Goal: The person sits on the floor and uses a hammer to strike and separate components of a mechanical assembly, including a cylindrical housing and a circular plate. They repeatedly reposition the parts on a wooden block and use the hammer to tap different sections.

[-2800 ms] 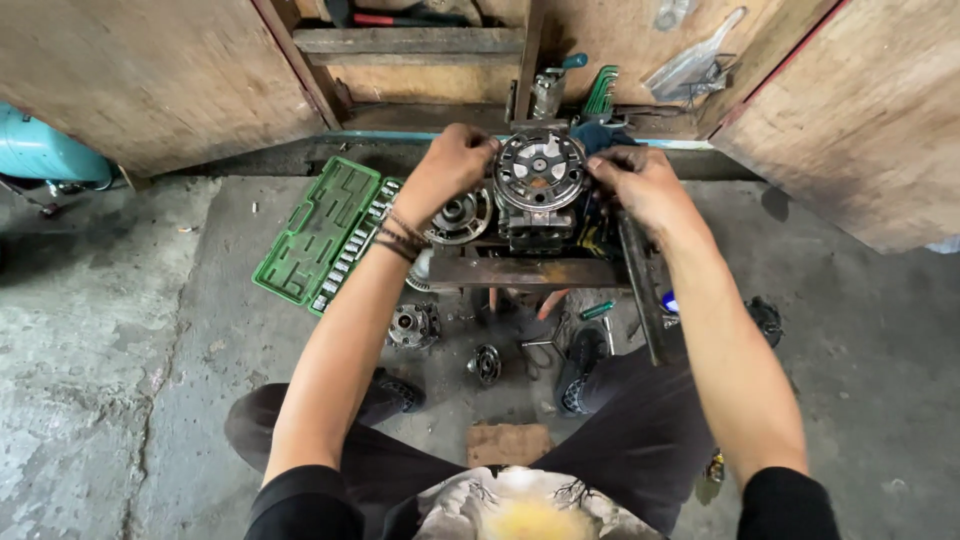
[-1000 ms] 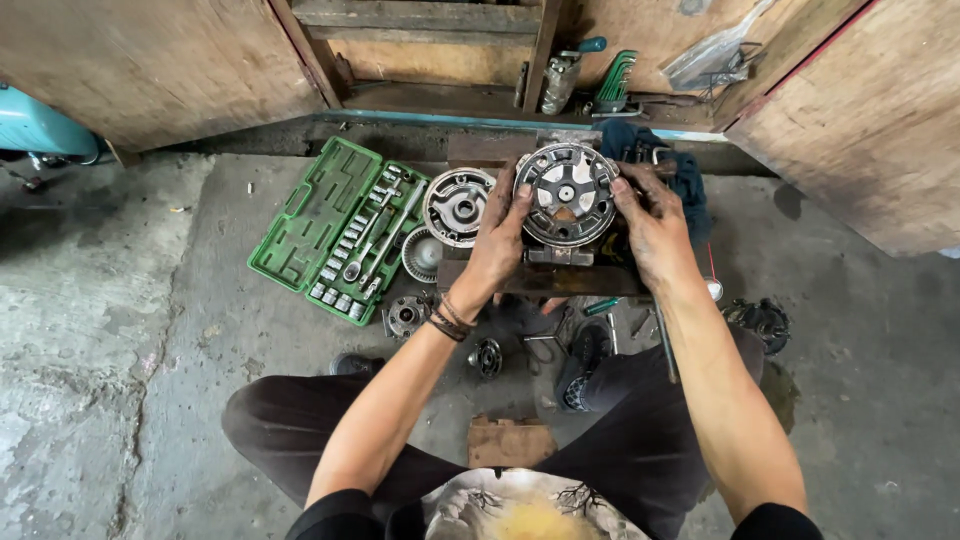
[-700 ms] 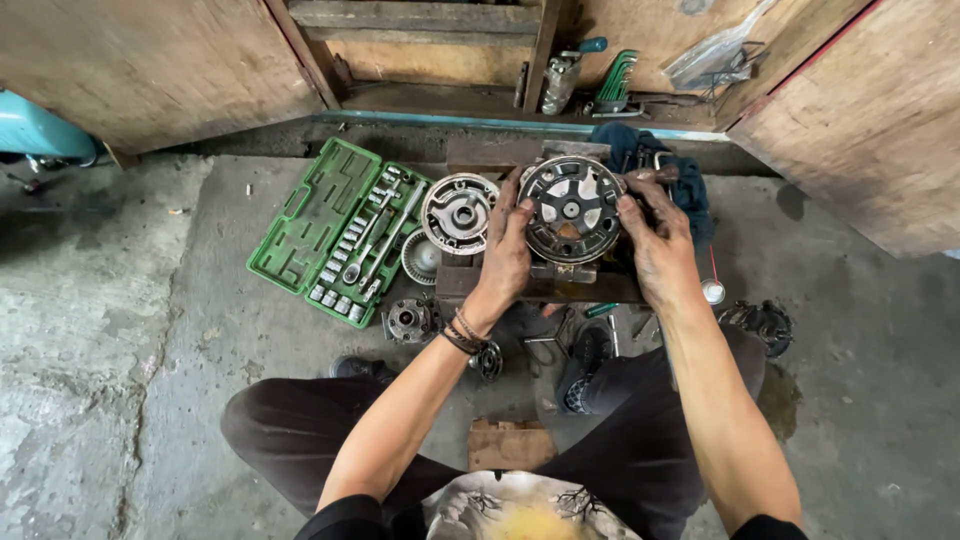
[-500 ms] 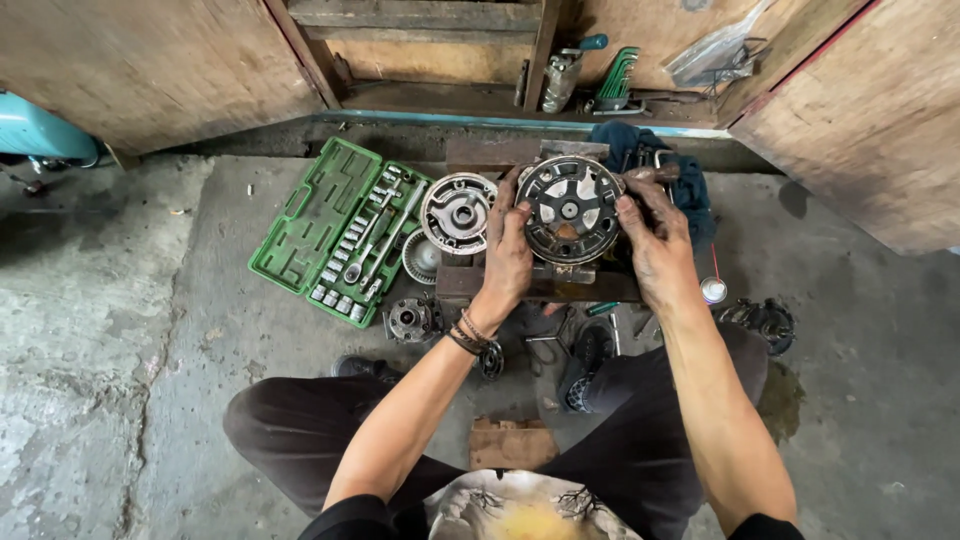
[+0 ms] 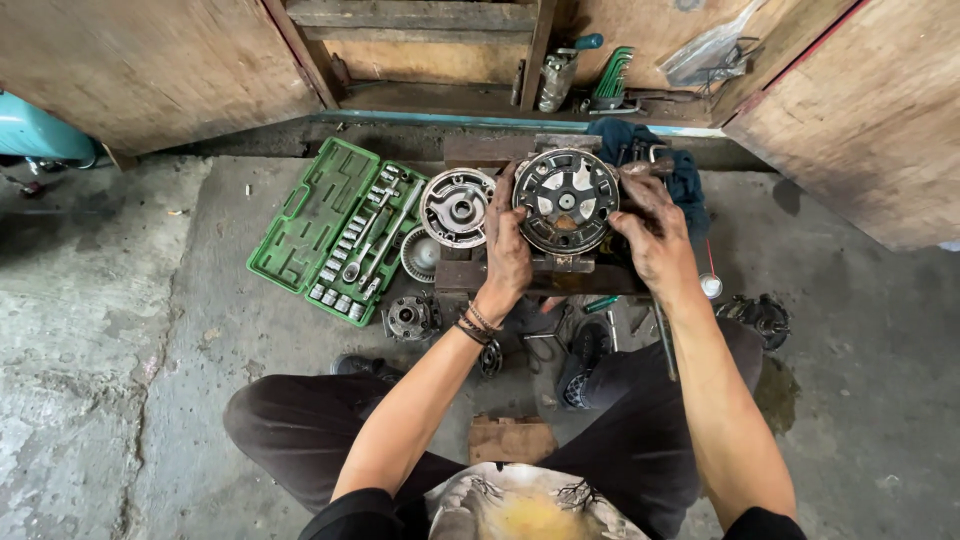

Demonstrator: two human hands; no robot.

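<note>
Left hand [image 5: 507,250] and right hand [image 5: 655,240] clamp the round metal assembly [image 5: 566,200] from both sides, fingers closed on its rim, on a wooden block [image 5: 480,275]. Palms look greasy; risk: slip, assembly dropping onto the loose disc [image 5: 457,207] alongside.

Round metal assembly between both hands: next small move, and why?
Probably steady it and settle it squarely on the wooden block before letting go. The left hand and right hand each grip an opposite edge of the round metal assembly, which sits face-up on that narrow block, with a loose round plate close at its left.
</note>
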